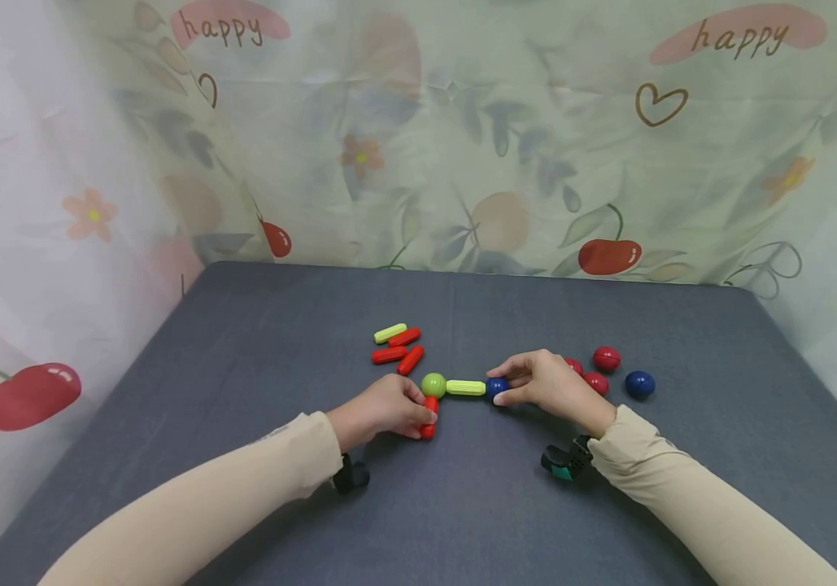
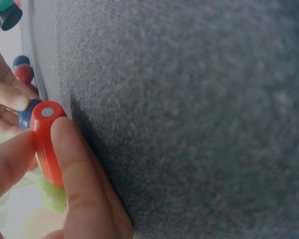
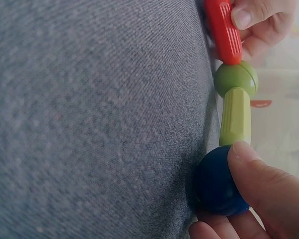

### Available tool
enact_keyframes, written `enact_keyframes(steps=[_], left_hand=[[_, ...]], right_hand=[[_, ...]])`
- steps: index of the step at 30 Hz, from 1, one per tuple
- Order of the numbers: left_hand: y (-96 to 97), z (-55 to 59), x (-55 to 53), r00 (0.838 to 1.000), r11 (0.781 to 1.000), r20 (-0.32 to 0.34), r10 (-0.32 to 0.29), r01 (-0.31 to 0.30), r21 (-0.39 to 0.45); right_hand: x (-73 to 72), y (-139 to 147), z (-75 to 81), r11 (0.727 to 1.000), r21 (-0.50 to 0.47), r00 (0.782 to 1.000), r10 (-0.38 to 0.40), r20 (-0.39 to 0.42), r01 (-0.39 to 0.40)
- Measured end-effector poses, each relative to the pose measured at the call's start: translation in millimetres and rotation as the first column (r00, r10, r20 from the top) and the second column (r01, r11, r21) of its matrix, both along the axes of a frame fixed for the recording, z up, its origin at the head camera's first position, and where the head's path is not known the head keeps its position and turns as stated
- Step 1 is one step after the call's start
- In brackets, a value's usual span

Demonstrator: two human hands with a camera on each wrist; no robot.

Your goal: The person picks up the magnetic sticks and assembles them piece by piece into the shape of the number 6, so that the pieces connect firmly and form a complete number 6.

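Note:
My left hand pinches a red magnetic rod between thumb and fingers; a pale round spot shows on its near end. The rod's far end touches a green ball. From that ball a yellow-green rod runs rightward to a dark blue ball. My right hand grips the blue ball, thumb on one side and fingers on the other. Together the pieces form an L-shaped chain low over the grey tabletop. In the right wrist view, the fingers partly cover the blue ball.
Behind the left hand lie three loose red rods and one yellow-green rod. Beside the right hand are three red balls, one partly hidden by the hand, and another blue ball. A patterned curtain borders the table.

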State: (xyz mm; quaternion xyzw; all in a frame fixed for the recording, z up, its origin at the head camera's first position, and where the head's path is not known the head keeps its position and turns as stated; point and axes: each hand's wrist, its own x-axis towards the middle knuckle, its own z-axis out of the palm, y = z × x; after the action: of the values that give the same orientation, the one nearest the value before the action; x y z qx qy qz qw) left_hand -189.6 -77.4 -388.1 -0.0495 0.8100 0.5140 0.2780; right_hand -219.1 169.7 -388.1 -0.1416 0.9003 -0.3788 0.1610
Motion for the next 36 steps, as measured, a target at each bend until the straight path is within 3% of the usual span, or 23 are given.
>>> enact_keyframes(steps=[22,29,36], left_hand=[[-3.8,-1.1,1.3,1.0,1.0,-0.002,0.003,-0.003,0.025],[-3.7,-2.3,2.5,1.0,1.0,-0.013,-0.008,0.008,0.017],[-4.7,-1.2,3.1,1.0,1.0,-0.013,-0.005,0.005,0.018]], right_hand=[[3.1,0.2,-2.7,1.0,-0.016,0.999,-0.026,0.028,0.026],[6.3,2.2,-3.8,1.0,-0.022,1.0,-0.013,0.003,0.013],[14.0,6.8,4.9,0.999,-0.053,0.999,0.013,-0.044,-0.015]])
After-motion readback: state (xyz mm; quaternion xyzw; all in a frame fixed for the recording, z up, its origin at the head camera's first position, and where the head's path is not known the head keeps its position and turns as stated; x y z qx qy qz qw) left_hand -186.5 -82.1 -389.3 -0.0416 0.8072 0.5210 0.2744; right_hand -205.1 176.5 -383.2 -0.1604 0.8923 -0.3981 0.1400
